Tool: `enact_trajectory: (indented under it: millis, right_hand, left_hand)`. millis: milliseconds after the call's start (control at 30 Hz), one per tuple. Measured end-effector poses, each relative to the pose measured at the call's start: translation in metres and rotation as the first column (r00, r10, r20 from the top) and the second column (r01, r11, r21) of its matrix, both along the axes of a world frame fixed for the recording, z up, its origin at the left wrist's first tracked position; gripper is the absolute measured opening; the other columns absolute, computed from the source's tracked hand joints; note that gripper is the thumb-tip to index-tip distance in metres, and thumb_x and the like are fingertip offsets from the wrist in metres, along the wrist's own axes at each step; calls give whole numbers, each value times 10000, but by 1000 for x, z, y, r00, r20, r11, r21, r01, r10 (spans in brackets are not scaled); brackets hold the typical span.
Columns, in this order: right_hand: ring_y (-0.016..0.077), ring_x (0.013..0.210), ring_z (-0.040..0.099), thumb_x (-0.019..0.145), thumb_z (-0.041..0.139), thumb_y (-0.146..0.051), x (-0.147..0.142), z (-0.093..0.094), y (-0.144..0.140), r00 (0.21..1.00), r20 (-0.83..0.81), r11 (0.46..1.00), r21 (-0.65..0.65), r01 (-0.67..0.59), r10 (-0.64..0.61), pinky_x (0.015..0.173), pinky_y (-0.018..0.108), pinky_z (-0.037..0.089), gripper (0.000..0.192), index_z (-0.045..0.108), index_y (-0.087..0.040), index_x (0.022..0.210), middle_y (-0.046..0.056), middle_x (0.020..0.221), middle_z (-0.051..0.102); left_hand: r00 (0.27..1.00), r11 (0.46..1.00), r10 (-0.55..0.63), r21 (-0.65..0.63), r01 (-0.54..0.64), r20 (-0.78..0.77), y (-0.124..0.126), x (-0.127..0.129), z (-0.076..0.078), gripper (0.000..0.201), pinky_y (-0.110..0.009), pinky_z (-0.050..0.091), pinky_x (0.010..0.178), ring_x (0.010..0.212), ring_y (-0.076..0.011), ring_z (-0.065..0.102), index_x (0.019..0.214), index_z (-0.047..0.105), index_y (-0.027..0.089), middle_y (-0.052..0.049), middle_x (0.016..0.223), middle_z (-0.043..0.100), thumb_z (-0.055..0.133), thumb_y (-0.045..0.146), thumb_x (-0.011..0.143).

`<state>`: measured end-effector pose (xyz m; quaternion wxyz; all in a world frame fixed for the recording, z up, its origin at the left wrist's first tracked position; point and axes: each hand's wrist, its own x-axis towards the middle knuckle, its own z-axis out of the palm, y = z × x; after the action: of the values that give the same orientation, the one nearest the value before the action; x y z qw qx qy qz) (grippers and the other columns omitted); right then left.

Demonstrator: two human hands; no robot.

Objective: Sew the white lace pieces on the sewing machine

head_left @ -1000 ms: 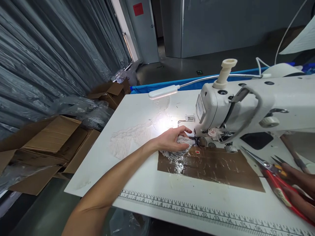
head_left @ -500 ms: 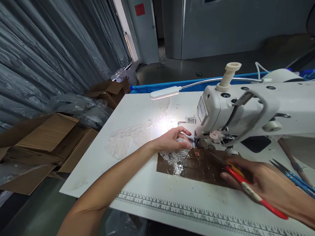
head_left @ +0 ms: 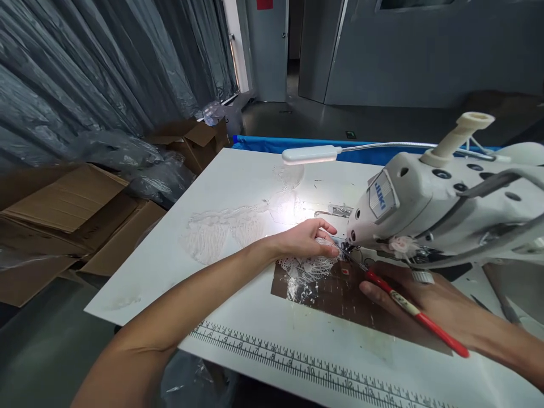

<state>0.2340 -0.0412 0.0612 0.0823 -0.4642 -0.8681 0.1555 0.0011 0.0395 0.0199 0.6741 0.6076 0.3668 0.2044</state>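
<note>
My left hand (head_left: 308, 239) is closed on the edge of a white lace piece (head_left: 306, 268), close to the presser foot (head_left: 346, 249) of a white sewing machine (head_left: 416, 192). My right hand (head_left: 419, 300) grips red-handled scissors (head_left: 414, 314), whose slim metal tip points left and reaches the lace beside my left fingertips. Whether the blades are apart cannot be made out. Part of the lace lies over a shiny brown sheet (head_left: 314, 292) on the white table (head_left: 238, 306). More white lace (head_left: 208, 241) stretches across the table to the left.
A lit lamp (head_left: 310, 154) on a bendy neck hangs above the lace. Ruler markings (head_left: 293, 362) run along the table's front edge. Open cardboard boxes (head_left: 68, 204) and plastic bags stand left of the table. Blue cloth (head_left: 263, 143) borders the far side.
My right hand has brought the scissors left and up, to the lace by the presser foot. My left hand keeps its hold. The camera view has shifted slightly.
</note>
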Motion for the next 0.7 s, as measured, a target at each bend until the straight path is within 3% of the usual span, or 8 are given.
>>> enact_trajectory:
  millis: [133, 433, 567, 700]
  right_hand:
    - [224, 764, 656, 964, 382, -468, -1, -2, 3, 999, 46, 1000, -17, -14, 14, 670, 344, 556, 339, 639, -283, 1086, 22, 950, 702]
    - [230, 745, 662, 942, 409, -467, -6, 8, 3, 997, 71, 999, 38, -13, 10, 645, 321, 552, 296, 644, -290, 981, 20, 850, 697]
    - [223, 512, 612, 959, 351, -470, -7, 1, -1, 986, 124, 994, 46, 104, -109, 521, 324, 509, 369, 654, -263, 920, 23, 642, 657]
    - [236, 568, 639, 959, 326, -511, -5, -10, -5, 979, 137, 988, 53, 146, -152, 500, 318, 483, 418, 647, -263, 860, 29, 679, 675]
  left_hand:
    - [999, 1000, 27, 0, -27, -19, 1, 2, -3, 526, -384, 481, 761, 831, -216, 648, 1115, 494, 143, -51, 856, 658, 755, 250, 671]
    - [1000, 1000, 24, 10, -24, -16, 1, 3, -6, 531, -400, 489, 783, 864, -233, 654, 1114, 505, 131, -80, 892, 673, 759, 245, 663]
    - [999, 999, 22, 33, -21, -44, 1, 3, -6, 584, -406, 483, 796, 889, -246, 652, 1170, 507, 112, -93, 896, 672, 765, 292, 678]
    - [998, 999, 16, 33, -14, -69, -1, 0, -1, 681, -412, 473, 835, 918, -246, 646, 1270, 454, 93, -104, 933, 684, 753, 320, 703]
